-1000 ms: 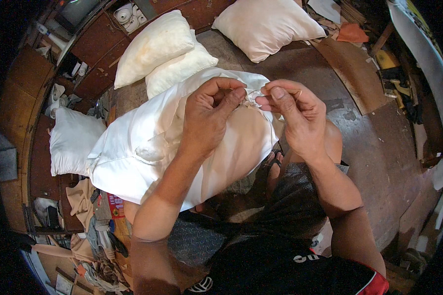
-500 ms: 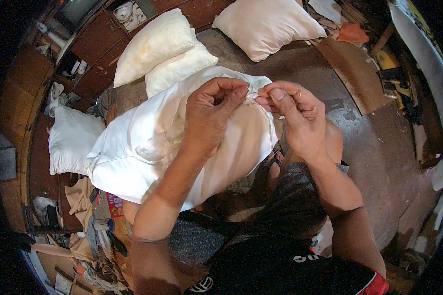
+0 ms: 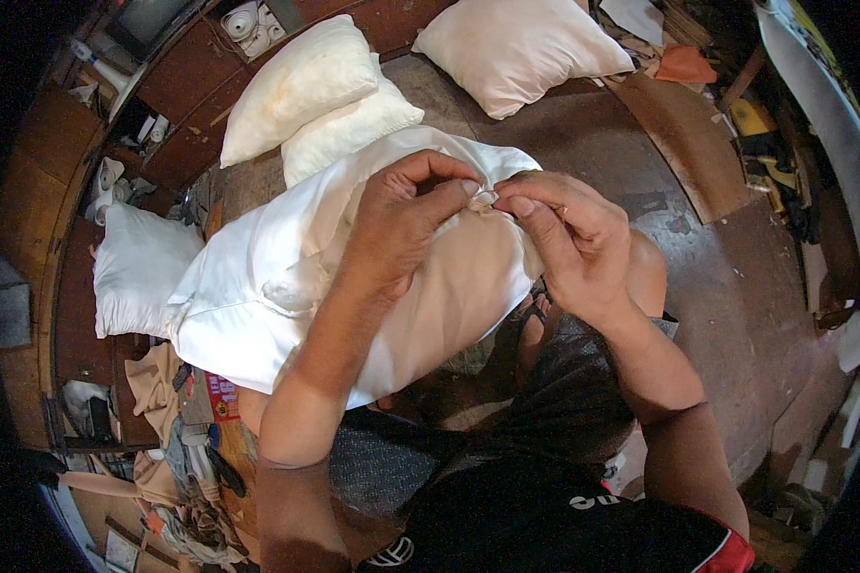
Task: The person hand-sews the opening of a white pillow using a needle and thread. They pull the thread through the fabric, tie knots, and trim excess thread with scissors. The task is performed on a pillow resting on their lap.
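Across my lap lies a large white satin cushion cover (image 3: pixel 229 310), its cloth loose and wrinkled, with a gathered dimple on the left part. My left hand (image 3: pixel 398 229) is closed in a pinch on a small bunched fold of that cover near its far right edge. Right beside it, my right hand (image 3: pixel 583 246) has thumb and fingers pressed together against the same fold. Whatever is between its fingertips is too small to make out. The two sets of fingertips almost meet.
Two stacked cream pillows (image 3: pixel 301 91) lie beyond the cover, and another pillow (image 3: pixel 521 53) rests at the far right. A white pillow (image 3: pixel 143 272) stands at the left by wooden cabinets (image 3: pixel 186 81). Cloth scraps (image 3: pixel 158 382) lie lower left; a brown board (image 3: pixel 683 143) lies right.
My right hand has come in to the left and its fingers have turned down onto the fold. My left hand has barely moved and keeps its pinch.
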The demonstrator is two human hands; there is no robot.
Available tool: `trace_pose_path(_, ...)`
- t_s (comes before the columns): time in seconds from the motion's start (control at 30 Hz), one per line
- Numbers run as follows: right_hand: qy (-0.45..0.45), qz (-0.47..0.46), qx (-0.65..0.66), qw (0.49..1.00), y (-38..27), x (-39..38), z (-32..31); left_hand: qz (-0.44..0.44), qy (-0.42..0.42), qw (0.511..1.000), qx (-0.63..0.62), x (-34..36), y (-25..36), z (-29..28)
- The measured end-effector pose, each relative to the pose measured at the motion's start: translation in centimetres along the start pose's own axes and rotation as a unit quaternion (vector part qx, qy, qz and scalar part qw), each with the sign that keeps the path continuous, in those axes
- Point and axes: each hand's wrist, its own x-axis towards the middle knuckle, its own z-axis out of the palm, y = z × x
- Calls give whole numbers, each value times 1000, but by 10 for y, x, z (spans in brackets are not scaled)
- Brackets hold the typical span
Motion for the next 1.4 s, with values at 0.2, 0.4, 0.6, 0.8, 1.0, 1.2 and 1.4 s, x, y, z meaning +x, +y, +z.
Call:
trace_pose_path(0.2,-11,87,77,993,-2,1,0,-32,-19,999,20,1,7,-1)
trace_pose_path(0.4,-33,8,13,999,1,0,0,-39,-30,998,28,0,1,-4)
trace_pose_path(0.6,-17,77,58,995,-3,0,2,-31,-49,998,-12,1,-3,-6)
trace_pose_path(0.8,0,100,54,993,-3,-4,6,-53,-54,996,-48,3,-2,-11)
trace_pose_path(1.0,-42,47,18,998,-6,0,3,-79,-69,992,-67,3,-3,-16)
trace_pose_path(1.2,-51,54,42,996,-3,1,2,-71,-52,995,-40,0,-1,-10)
trace_pose_path(1.4,44,232,290,927,8,5,-3,107,31,974,197,-16,24,8)
